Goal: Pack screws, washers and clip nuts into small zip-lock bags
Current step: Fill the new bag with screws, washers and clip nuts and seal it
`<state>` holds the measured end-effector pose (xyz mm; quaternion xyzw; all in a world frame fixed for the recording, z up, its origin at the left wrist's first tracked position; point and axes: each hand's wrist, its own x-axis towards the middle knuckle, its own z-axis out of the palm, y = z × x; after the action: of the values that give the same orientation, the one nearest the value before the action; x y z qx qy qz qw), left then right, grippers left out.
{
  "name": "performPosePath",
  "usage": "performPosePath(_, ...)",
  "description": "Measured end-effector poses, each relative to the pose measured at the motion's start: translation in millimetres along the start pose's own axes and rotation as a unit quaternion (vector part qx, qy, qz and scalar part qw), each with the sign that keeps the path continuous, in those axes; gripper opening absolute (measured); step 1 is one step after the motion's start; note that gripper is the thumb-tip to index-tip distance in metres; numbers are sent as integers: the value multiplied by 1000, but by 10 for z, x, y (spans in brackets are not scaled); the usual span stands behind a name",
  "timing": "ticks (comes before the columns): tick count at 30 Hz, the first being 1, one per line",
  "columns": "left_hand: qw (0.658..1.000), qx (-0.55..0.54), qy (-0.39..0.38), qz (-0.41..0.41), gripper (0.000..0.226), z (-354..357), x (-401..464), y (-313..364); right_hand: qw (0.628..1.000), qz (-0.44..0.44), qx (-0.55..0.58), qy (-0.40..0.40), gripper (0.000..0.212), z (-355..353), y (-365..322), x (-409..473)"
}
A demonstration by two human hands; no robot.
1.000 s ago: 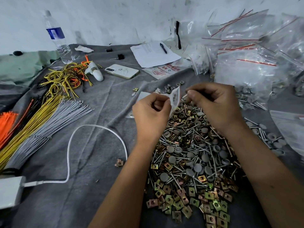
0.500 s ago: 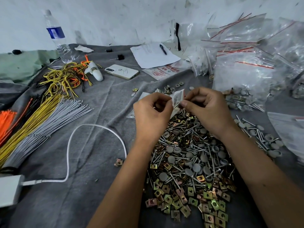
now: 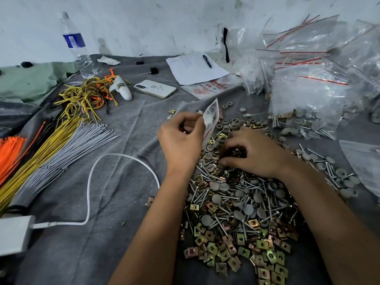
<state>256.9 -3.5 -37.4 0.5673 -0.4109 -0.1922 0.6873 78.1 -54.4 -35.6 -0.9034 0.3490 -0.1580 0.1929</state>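
Head view: a small zip-lock bag (image 3: 210, 118) stands upright at the centre of the frame, just above and to the left of the big heap of screws, washers and clip nuts (image 3: 236, 202) that fills the lower middle and right. The left hand (image 3: 181, 138) pinches the bag's edge between thumb and curled fingers, holding it over the grey cloth (image 3: 115, 202) at the heap's upper left rim. The right hand (image 3: 253, 151) lies to the right of the bag, apart from it, lowered onto the top of the heap with its fingers bent and spread over the parts; whether the fingertips have closed on any piece cannot be told, as they are partly hidden and shadowed. Filled clear bags (image 3: 308, 93) with red seal strips are stacked at the upper right.

Half a second ago both hands met at the bag, the right one pinching its mouth opposite the left. Now the right hand has let go and dropped to the heap, while the left has kept its hold and tipped the bag more upright.
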Motion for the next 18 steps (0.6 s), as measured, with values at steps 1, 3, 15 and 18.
performPosePath(1,1000,-5,4,-5,10,0,4,-5,1000,0,-15,-25,25,0,-11,9)
performPosePath(3,1000,-8,6,-12,11,2,12,-14,998,3,-6,-61,23,-25,-6,7)
performPosePath(15,999,16,-37,-20,19,23,19,-40,979,19,191,68,12,-119,-3,-29)
performPosePath(18,999,17,-39,-23,18,26,6,-41,989,36,128,66,14,-126,28,-42)
